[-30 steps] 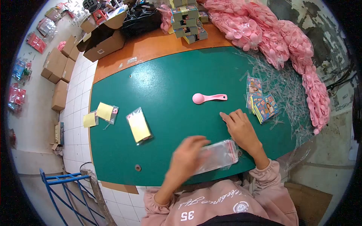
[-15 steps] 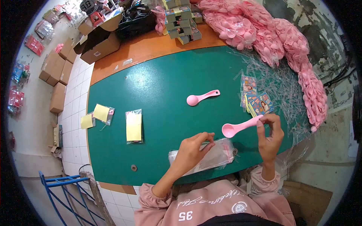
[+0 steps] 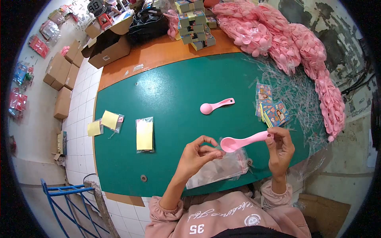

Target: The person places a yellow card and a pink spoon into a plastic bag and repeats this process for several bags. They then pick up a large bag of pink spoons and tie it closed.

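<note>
The left hand [image 3: 198, 155] hides part of the clear bags [image 3: 218, 171] below it; its fingers curl toward the thumb, and whether they pinch any film cannot be told. A loose spoon [image 3: 207, 109] lies farther up the table [image 3: 178, 99]. The held spoon [image 3: 247, 141] hangs over the bags, bowl leftward, nearer the left fingertips than half a second ago. The right hand [image 3: 281, 148], raised, pinches its handle end, partly covering it.
</note>
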`<state>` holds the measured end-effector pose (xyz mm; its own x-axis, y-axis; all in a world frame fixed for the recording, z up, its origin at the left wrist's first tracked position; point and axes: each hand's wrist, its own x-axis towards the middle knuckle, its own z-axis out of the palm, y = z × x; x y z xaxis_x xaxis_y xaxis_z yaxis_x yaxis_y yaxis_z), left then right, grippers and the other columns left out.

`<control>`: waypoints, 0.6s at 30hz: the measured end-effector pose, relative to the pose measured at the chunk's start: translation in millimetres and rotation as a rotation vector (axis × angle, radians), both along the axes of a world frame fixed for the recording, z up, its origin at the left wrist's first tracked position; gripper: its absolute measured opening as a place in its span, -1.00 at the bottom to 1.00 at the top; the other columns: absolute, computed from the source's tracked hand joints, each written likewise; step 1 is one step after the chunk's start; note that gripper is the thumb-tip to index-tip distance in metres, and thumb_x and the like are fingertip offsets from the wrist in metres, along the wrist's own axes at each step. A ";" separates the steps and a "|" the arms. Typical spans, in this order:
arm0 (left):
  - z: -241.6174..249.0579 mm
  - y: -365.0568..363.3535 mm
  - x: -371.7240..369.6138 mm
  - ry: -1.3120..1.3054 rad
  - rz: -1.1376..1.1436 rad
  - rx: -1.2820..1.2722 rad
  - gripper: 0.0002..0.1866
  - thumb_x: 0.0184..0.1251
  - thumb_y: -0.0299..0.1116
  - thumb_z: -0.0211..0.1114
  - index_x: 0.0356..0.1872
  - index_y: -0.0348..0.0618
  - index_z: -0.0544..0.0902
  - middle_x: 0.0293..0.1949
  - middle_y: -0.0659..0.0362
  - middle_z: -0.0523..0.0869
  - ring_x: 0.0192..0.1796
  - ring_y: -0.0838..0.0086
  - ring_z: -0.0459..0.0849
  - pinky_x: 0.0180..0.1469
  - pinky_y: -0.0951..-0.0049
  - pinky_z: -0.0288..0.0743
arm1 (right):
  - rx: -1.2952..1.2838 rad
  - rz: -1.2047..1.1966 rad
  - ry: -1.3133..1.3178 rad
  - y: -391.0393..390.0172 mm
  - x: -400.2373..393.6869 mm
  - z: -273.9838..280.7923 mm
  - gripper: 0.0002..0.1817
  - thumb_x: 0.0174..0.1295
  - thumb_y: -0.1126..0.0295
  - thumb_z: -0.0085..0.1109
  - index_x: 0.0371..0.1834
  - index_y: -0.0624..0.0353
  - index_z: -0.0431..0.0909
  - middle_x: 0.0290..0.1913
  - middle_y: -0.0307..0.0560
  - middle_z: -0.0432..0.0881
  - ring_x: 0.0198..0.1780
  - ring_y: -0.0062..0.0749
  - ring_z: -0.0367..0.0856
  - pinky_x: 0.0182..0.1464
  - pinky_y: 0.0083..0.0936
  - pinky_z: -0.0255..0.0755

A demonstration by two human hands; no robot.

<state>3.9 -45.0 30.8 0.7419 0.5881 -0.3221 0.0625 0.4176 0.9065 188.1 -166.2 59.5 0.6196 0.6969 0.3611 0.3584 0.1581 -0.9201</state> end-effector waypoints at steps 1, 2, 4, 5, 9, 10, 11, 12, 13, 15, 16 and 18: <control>2.0 0.2 -0.6 -0.002 0.002 0.002 -0.76 0.13 -0.54 0.27 -0.20 -0.30 0.44 -0.35 0.01 0.69 -0.25 0.45 0.67 -0.15 0.53 0.54 | 0.002 0.002 -0.002 0.4 -0.7 0.6 -0.81 0.15 0.49 0.15 -0.19 0.33 0.50 -0.31 -0.16 0.53 -0.28 -0.58 0.45 -0.18 -0.66 0.36; 3.9 0.1 -1.4 0.016 0.004 0.013 -0.75 0.15 -0.50 0.27 -0.16 -0.30 0.46 -0.35 0.06 0.70 -0.25 0.51 0.66 -0.17 0.57 0.52 | 0.006 0.001 0.014 0.5 -1.4 1.3 -0.82 0.15 0.48 0.15 -0.20 0.33 0.50 -0.31 -0.15 0.53 -0.28 -0.57 0.45 -0.18 -0.65 0.36; 4.4 0.2 -2.5 0.034 0.007 0.025 -0.73 0.17 -0.46 0.26 -0.12 -0.30 0.47 -0.35 0.11 0.70 -0.25 0.57 0.65 -0.19 0.61 0.51 | 0.010 0.001 0.029 0.5 -2.6 2.6 -0.82 0.15 0.48 0.15 -0.21 0.33 0.50 -0.30 -0.15 0.53 -0.28 -0.57 0.45 -0.18 -0.65 0.36; 3.4 0.2 -2.8 0.039 0.006 0.050 -0.71 0.19 -0.45 0.25 -0.08 -0.29 0.48 -0.32 0.12 0.70 -0.22 0.57 0.64 -0.17 0.60 0.50 | -0.026 0.030 0.026 0.5 -3.2 3.1 -0.82 0.15 0.50 0.14 -0.21 0.34 0.50 -0.31 -0.14 0.54 -0.28 -0.57 0.45 -0.17 -0.65 0.36; -8.2 -4.6 0.7 -0.056 -0.043 0.087 -0.68 0.22 -0.46 0.21 0.01 -0.28 0.47 -0.18 0.12 0.67 -0.14 0.58 0.61 -0.13 0.58 0.49 | -0.135 0.126 0.030 5.4 -3.1 1.7 -0.84 0.13 0.55 0.12 -0.22 0.32 0.52 -0.32 -0.12 0.56 -0.29 -0.55 0.50 -0.17 -0.64 0.39; -8.9 -6.8 2.4 -0.056 -0.042 0.088 -0.68 0.22 -0.46 0.21 0.01 -0.28 0.47 -0.18 0.12 0.67 -0.14 0.58 0.61 -0.13 0.58 0.49 | -0.134 0.127 0.029 8.1 -2.6 3.7 -0.84 0.13 0.55 0.12 -0.22 0.32 0.52 -0.32 -0.12 0.56 -0.29 -0.55 0.50 -0.17 -0.64 0.39; -9.6 -9.2 4.1 -0.095 -0.079 0.124 -0.67 0.22 -0.46 0.20 0.02 -0.30 0.46 -0.15 0.10 0.65 -0.13 0.55 0.61 -0.11 0.57 0.49 | -0.203 0.228 -0.049 11.5 -2.2 7.0 -0.82 0.12 0.56 0.12 -0.20 0.31 0.51 -0.33 -0.10 0.57 -0.29 -0.52 0.53 -0.18 -0.61 0.41; -10.0 -11.0 4.9 -0.134 -0.117 0.161 -0.66 0.23 -0.46 0.19 0.03 -0.31 0.45 -0.12 0.08 0.64 -0.12 0.51 0.62 -0.10 0.56 0.48 | -0.270 0.328 -0.127 14.4 -2.4 9.0 -0.80 0.11 0.56 0.12 -0.17 0.30 0.50 -0.34 -0.07 0.59 -0.29 -0.49 0.57 -0.19 -0.58 0.43; -9.9 -12.8 4.6 -0.134 -0.117 0.161 -0.66 0.23 -0.46 0.19 0.03 -0.31 0.45 -0.12 0.08 0.64 -0.12 0.51 0.62 -0.10 0.56 0.48 | -0.270 0.329 -0.127 17.0 -3.6 8.9 -0.80 0.11 0.56 0.12 -0.17 0.30 0.50 -0.34 -0.07 0.59 -0.29 -0.49 0.57 -0.19 -0.58 0.43; -6.1 -15.5 5.1 -0.044 -0.140 0.289 -0.67 0.28 -0.39 0.14 0.03 -0.30 0.45 -0.19 0.04 0.66 -0.12 0.47 0.63 -0.11 0.52 0.47 | -0.316 0.486 0.004 21.9 -6.8 7.2 -0.77 0.09 0.55 0.15 -0.16 0.29 0.47 -0.36 -0.04 0.59 -0.28 -0.44 0.61 -0.21 -0.54 0.46; 11.5 -9.6 1.6 0.206 -0.248 0.465 -0.71 0.34 -0.31 0.05 -0.05 -0.29 0.51 -0.32 0.03 0.67 -0.22 0.47 0.64 -0.17 0.51 0.47 | -0.262 0.438 0.065 23.1 -8.7 6.5 -0.76 0.08 0.54 0.18 -0.17 0.30 0.43 -0.39 -0.04 0.59 -0.25 -0.46 0.61 -0.21 -0.54 0.46; 6.6 1.4 -7.3 0.147 -0.332 0.429 -0.72 0.36 -0.29 0.01 -0.10 -0.28 0.54 -0.38 0.05 0.66 -0.29 0.49 0.62 -0.21 0.52 0.46 | -0.235 0.381 0.052 24.7 -6.6 4.7 -0.78 0.07 0.55 0.18 -0.20 0.30 0.44 -0.39 -0.05 0.59 -0.26 -0.48 0.61 -0.21 -0.55 0.46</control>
<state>-3.4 -43.6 37.3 0.8748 0.4320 -0.2195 0.2665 -0.0507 0.9625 181.5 -141.5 64.3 0.3159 0.9383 0.1405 0.2672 0.0541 -0.9621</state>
